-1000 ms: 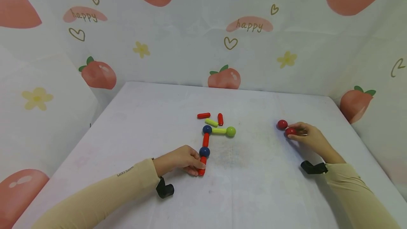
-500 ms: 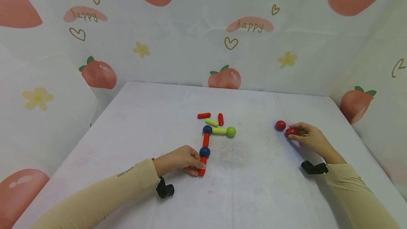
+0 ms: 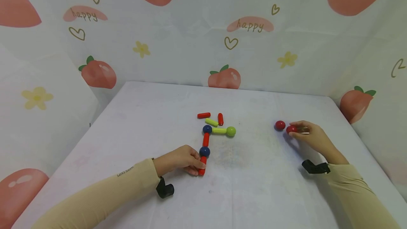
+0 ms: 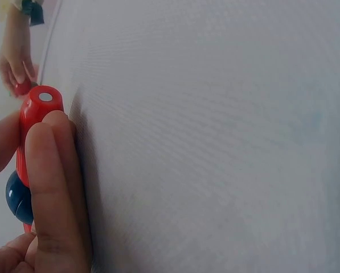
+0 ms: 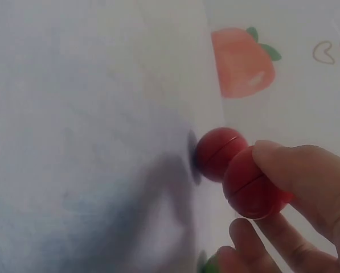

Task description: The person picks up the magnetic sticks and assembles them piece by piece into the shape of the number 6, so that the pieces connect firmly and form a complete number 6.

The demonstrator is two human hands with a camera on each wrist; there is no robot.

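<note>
My left hand [image 3: 184,160] pinches a red magnetic rod [image 3: 201,172] between thumb and fingers; in the left wrist view a silvery disc shows on its near end. From that rod a joined chain runs away: a blue ball [image 3: 205,151], a second red rod [image 3: 206,139], another blue ball [image 3: 207,129], a yellow-green rod [image 3: 219,131] and a green ball [image 3: 231,131]. Over on the right, my right hand [image 3: 311,138] holds a red ball [image 5: 246,187] between thumb and fingers. Just left of it, a loose red ball [image 3: 279,125] lies on the table.
Behind the chain lie two loose red rods [image 3: 204,115] and a loose yellow-green rod [image 3: 211,122]. The white table [image 3: 260,186] meets a fruit-patterned backdrop [image 3: 184,66] at the back and sides.
The loose red ball has shifted slightly left. My right hand has moved a little right and away with its ball, so the gap between them has widened. The left hand and chain stay still.
</note>
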